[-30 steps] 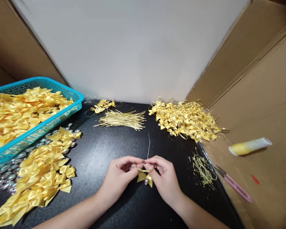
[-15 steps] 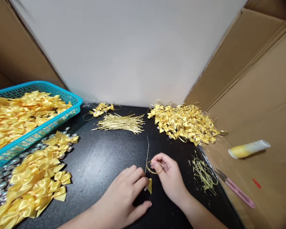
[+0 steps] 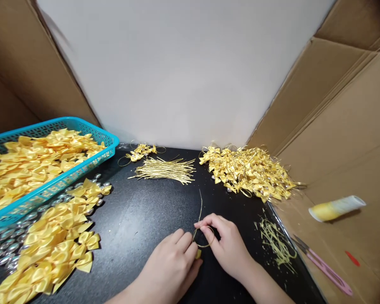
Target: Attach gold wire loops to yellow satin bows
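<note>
1 gold loop [image 3: 204,246] pinched in R grip [image 3: 226,238], nr L grip [image 3: 174,259] pinching part-hidden yellow bow [image 3: 198,253].

Soft, moderate light, seemingly from overhead, leaves a hazy glare on the black worktop [image 3: 129,219], beyond and left of the left hand [image 3: 174,261]. Right of the right hand [image 3: 226,240], a tube [image 3: 337,208] casts a faint shadow. Wide-angle stretching slants the cardboard [image 3: 335,126] outward; the upper corner there darkens. Fine detail between the hands looks soft.

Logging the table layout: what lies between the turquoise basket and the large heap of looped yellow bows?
The head view shows a small cluster of looped bows with a bundle of gold cords in front.
</note>
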`<move>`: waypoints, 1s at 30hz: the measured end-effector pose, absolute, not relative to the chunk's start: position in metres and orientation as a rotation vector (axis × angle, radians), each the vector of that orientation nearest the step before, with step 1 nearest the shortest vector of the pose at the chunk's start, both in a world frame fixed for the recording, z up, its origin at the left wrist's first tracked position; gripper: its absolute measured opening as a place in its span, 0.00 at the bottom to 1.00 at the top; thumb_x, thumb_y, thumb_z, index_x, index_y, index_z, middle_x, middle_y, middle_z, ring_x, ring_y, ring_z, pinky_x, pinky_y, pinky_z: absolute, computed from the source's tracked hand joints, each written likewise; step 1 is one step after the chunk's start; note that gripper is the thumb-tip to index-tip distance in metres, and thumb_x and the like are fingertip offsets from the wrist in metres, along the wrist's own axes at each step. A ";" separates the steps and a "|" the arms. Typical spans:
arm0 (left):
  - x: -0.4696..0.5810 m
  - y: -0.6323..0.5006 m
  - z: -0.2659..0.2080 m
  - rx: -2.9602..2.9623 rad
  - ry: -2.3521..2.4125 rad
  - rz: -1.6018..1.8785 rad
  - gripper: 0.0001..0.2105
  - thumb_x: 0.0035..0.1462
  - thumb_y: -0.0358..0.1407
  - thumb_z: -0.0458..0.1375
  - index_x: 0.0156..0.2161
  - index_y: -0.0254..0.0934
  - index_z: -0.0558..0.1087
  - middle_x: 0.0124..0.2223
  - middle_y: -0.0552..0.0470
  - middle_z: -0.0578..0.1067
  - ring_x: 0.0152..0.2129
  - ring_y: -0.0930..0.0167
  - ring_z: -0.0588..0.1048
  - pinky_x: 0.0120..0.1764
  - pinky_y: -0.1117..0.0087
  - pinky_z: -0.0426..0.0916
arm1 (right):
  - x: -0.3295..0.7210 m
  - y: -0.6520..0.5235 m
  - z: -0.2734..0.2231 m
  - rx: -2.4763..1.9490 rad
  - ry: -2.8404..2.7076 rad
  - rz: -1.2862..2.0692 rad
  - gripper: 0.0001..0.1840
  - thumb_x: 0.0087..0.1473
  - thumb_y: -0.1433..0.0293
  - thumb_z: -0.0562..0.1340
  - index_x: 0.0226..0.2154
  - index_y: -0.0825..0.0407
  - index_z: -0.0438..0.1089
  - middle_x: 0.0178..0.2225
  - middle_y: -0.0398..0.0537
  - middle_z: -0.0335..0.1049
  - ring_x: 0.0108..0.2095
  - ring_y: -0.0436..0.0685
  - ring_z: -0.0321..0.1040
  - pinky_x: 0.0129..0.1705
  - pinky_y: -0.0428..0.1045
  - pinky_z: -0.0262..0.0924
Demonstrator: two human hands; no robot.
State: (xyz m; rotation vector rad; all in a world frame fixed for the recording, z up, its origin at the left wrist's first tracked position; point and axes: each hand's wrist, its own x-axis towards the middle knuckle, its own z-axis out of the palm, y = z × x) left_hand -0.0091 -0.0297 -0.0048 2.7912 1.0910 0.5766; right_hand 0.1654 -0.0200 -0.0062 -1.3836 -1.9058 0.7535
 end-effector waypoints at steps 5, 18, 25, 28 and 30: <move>-0.008 -0.028 -0.010 2.814 1.092 0.678 0.10 0.54 0.24 0.51 0.25 0.36 0.69 0.25 0.50 0.71 0.22 0.69 0.70 0.26 0.70 0.66 | 0.166 -0.021 -0.006 -1.352 -1.961 0.679 0.09 0.60 0.70 0.55 0.34 0.49 0.71 0.34 0.46 0.77 0.36 0.56 0.72 0.40 0.50 0.63; -0.017 -0.006 0.002 1.282 1.138 0.703 0.14 0.56 0.44 0.55 0.27 0.35 0.72 0.22 0.56 0.70 0.19 0.76 0.66 0.25 0.76 0.60 | 0.164 -0.020 -0.003 -1.289 -1.249 1.216 0.14 0.55 0.58 0.62 0.30 0.52 0.69 0.36 0.53 0.78 0.38 0.57 0.75 0.43 0.51 0.67; -0.015 -0.004 0.005 1.048 1.059 0.833 0.13 0.52 0.44 0.59 0.30 0.35 0.71 0.25 0.56 0.72 0.22 0.75 0.68 0.27 0.75 0.62 | 0.157 -0.024 0.004 -1.203 -1.049 1.545 0.17 0.49 0.56 0.67 0.27 0.53 0.69 0.43 0.53 0.75 0.33 0.52 0.72 0.34 0.46 0.66; -0.015 -0.005 0.002 1.017 1.009 0.833 0.13 0.53 0.44 0.59 0.36 0.35 0.70 0.25 0.56 0.72 0.23 0.74 0.70 0.29 0.74 0.63 | 0.154 -0.024 0.002 -1.164 -0.956 1.590 0.17 0.47 0.57 0.68 0.26 0.54 0.69 0.43 0.52 0.74 0.33 0.51 0.71 0.36 0.46 0.66; -0.015 -0.005 -0.001 1.009 0.989 0.822 0.14 0.52 0.43 0.60 0.39 0.36 0.69 0.24 0.57 0.72 0.22 0.74 0.70 0.29 0.74 0.63 | 0.154 -0.023 0.000 -1.159 -0.936 1.593 0.17 0.46 0.57 0.69 0.27 0.54 0.69 0.41 0.52 0.75 0.33 0.51 0.71 0.36 0.46 0.65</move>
